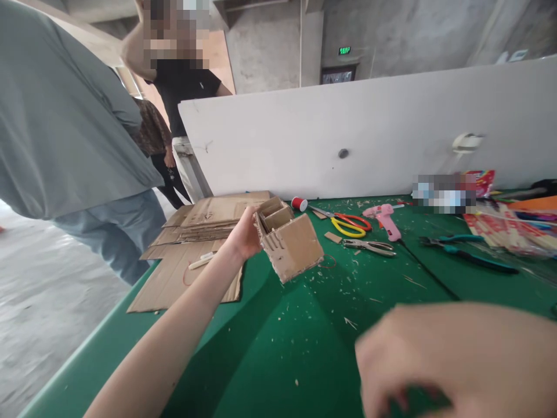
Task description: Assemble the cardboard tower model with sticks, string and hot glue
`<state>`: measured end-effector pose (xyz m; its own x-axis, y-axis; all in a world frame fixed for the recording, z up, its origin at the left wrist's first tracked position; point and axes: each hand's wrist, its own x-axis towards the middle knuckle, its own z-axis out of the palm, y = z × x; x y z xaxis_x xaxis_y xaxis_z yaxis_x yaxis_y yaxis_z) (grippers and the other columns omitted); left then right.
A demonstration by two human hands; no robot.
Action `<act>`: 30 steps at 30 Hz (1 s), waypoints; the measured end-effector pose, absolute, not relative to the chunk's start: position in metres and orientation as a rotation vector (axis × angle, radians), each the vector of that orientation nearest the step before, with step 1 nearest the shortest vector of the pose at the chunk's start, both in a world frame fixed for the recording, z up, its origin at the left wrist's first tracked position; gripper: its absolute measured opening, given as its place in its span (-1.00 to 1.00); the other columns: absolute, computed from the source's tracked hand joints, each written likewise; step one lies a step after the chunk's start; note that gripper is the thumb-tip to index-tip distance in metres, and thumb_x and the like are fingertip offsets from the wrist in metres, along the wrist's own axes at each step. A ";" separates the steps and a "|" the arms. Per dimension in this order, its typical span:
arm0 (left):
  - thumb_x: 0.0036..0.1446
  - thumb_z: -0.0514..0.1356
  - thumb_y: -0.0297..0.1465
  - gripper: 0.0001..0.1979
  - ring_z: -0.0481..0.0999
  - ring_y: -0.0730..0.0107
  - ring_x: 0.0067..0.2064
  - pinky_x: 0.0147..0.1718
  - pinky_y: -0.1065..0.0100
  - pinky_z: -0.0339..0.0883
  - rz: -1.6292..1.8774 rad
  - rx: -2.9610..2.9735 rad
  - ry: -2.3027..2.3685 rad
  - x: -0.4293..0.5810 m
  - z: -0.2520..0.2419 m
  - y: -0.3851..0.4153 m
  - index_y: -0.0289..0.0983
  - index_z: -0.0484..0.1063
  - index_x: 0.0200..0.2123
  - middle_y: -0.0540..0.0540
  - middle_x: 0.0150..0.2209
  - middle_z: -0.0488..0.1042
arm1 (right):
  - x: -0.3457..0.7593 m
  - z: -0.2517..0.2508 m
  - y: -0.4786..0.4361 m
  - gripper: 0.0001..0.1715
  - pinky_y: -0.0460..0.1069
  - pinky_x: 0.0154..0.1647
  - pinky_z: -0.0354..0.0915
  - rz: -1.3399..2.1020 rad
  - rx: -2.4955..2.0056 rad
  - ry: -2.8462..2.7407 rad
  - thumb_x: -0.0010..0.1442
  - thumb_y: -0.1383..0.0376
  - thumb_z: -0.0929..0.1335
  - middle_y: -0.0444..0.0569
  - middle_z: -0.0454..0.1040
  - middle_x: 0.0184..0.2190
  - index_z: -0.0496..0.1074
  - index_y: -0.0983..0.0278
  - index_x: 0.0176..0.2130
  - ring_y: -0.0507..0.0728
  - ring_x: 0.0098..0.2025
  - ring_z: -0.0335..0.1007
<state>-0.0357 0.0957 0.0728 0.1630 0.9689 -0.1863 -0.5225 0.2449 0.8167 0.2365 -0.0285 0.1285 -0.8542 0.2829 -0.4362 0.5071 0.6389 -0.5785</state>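
Note:
My left hand is stretched forward, closed round the left side of a small cardboard box. The box is tilted above the green table, with dividers showing inside its top. My right hand is low at the right, near the camera and smeared by motion. Its fingers curl downward and are partly cut off by the frame, so I cannot make out whether it holds anything. Beyond the box lie a red thread spool, scissors with red and yellow handles, and a pink glue gun.
Stacked cardboard sheets and a white-handled tool are at the left. A metal hand punch, teal-handled pliers and packaged sticks lie to the right. A white panel stands behind the table. People stand at the left.

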 end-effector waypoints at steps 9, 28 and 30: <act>0.21 0.10 -0.22 -0.67 0.59 0.23 -0.33 -0.21 0.29 0.49 1.201 0.872 0.669 -0.027 0.084 0.079 -0.32 0.56 -0.26 -0.12 -0.34 0.64 | 0.211 0.155 0.022 -0.72 0.00 -0.41 0.14 -0.508 1.340 3.189 0.23 0.06 0.33 -0.08 0.54 -0.31 0.52 0.16 -0.23 0.07 -0.39 0.37; -0.03 0.29 -0.27 -0.59 0.58 0.10 -0.13 -0.08 0.10 0.45 1.342 1.096 0.698 -0.032 0.073 0.091 -0.26 0.40 -0.08 -0.15 -0.13 0.59 | 0.229 0.157 0.046 -0.47 0.10 -0.17 0.37 -0.864 1.368 3.030 0.15 -0.11 0.36 -0.01 0.54 -0.04 0.49 0.08 0.01 0.24 -0.08 0.48; -0.05 0.32 -0.31 -0.56 0.57 0.20 -0.19 -0.15 0.16 0.46 1.384 1.171 0.704 -0.031 0.072 0.091 -0.21 0.35 -0.06 -0.09 -0.14 0.57 | 0.224 0.140 0.065 -0.36 0.14 0.01 0.37 -1.118 1.483 3.242 0.20 -0.13 0.31 0.05 0.44 0.13 0.38 0.10 0.15 0.27 0.12 0.38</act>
